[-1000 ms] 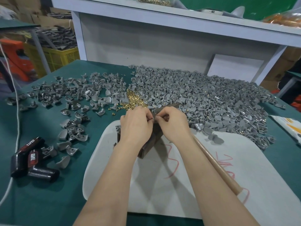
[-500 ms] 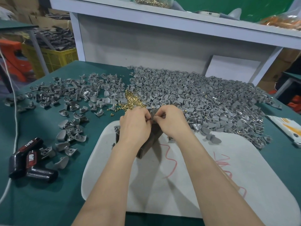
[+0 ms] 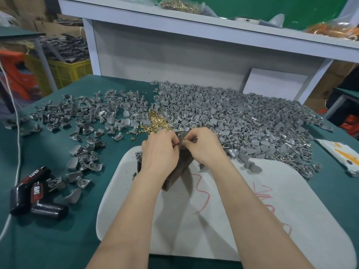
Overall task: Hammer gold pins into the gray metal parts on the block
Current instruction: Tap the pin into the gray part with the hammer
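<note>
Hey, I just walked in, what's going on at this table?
A person is working with both bare hands over a dark block that stands on a white board. The left hand and right hand meet at the block's top, pinching something small between them; what it is cannot be made out. A big pile of gray metal parts and a small heap of gold pins lie just beyond. No hammer is visible.

The brown block (image 3: 179,172) sits upright at the middle of the frame, mostly hidden. One gray metal part (image 3: 183,134) rests on top of it. Small heap of gold pins (image 3: 157,123) at 11 o'clock from the block, right beside it. Huge pile of gray metal parts (image 3: 242,121) spreads from 12 to 2 o'clock, and a looser scatter (image 3: 81,121) lies out at 10 o'clock.
</note>
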{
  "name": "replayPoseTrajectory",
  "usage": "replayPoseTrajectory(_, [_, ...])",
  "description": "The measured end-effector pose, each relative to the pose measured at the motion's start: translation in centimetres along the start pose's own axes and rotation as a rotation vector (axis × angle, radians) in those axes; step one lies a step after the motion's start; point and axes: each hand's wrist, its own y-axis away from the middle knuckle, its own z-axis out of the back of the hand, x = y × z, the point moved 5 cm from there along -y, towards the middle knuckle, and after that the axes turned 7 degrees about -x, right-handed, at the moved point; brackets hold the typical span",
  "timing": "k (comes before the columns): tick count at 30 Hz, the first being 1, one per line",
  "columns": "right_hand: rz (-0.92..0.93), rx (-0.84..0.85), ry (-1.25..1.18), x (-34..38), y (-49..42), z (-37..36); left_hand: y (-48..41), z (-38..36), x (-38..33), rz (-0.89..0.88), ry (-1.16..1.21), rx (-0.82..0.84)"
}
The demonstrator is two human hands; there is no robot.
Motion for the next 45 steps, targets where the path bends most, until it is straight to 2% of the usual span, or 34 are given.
replayPoseTrajectory(3, [0.021, 0.003, -0.092, -0.5, 0.1, 0.3, 0.0, 0.0, 0.1, 0.013, -0.002, -0.006])
replayPoseTrajectory(6, [-0.047, -0.144, -0.190, -2.6, 0.2, 2.2, 0.0, -0.1, 0.2, 0.018, -0.006, 0.000])
replayPoseTrajectory(8, [-0.127, -0.214, 0.026, -4.7, 0.4, 3.3, 0.0, -0.1, 0.1, 0.016, -0.009, 0.005])
replayPoseTrajectory(10, [-0.204, -0.091, 0.316, -6.3, 0.7, 3.0, 0.0, -0.1, 0.1, 0.018, -0.005, 0.002])
replayPoseTrajectory(11, [-0.225, -0.022, 0.373, -6.7, 0.9, 2.7, 0.0, -0.1, 0.1, 0.021, -0.004, 0.000])
replayPoseTrajectory(16, [-0.143, 0.131, 0.294, -5.7, 0.7, 1.7, 0.1, 0.1, -0.1, 0.032, -0.007, 0.004])
replayPoseTrajectory(21, [-0.198, 0.014, 0.022, -4.9, 1.5, 3.5, 0.2, 0.2, -0.1, 0.034, -0.007, 0.013])
replayPoseTrajectory(25, [-0.050, -0.157, 0.023, -4.3, 2.7, 6.1, 0.2, 0.2, -0.2, 0.038, -0.013, 0.005])
replayPoseTrajectory(29, [0.214, -0.399, -0.040, -2.2, 6.4, 7.4, 0.3, 0.2, -0.3, 0.026, -0.007, 0.010])
replayPoseTrajectory(30, [0.256, -0.390, -0.020, -1.7, 7.0, 7.2, 0.3, 0.2, -0.3, 0.023, 0.007, 0.004])
replayPoseTrajectory(33, [0.271, -0.201, 0.152, -0.9, 8.0, 5.6, 0.3, 0.4, -0.3, 0.046, 0.046, -0.008])
replayPoseTrajectory(35, [0.299, -0.227, 0.150, -0.4, 7.7, 5.7, 0.3, 0.5, -0.3, 0.045, 0.060, -0.017])
replayPoseTrajectory(38, [0.358, -0.413, -0.008, -0.2, 7.5, 7.0, 0.5, 0.6, -0.3, 0.037, 0.086, -0.043])
replayPoseTrajectory(39, [0.359, -0.418, 0.000, -0.4, 7.4, 7.0, 0.5, 0.6, -0.3, 0.042, 0.084, -0.044])
replayPoseTrajectory(42, [0.327, -0.224, 0.156, -0.7, 7.3, 5.8, 0.3, 0.4, -0.3, 0.067, 0.066, -0.021])
replayPoseTrajectory(45, [0.305, -0.238, 0.179, -0.4, 7.0, 6.1, 0.3, 0.4, -0.2, 0.069, 0.078, -0.017])
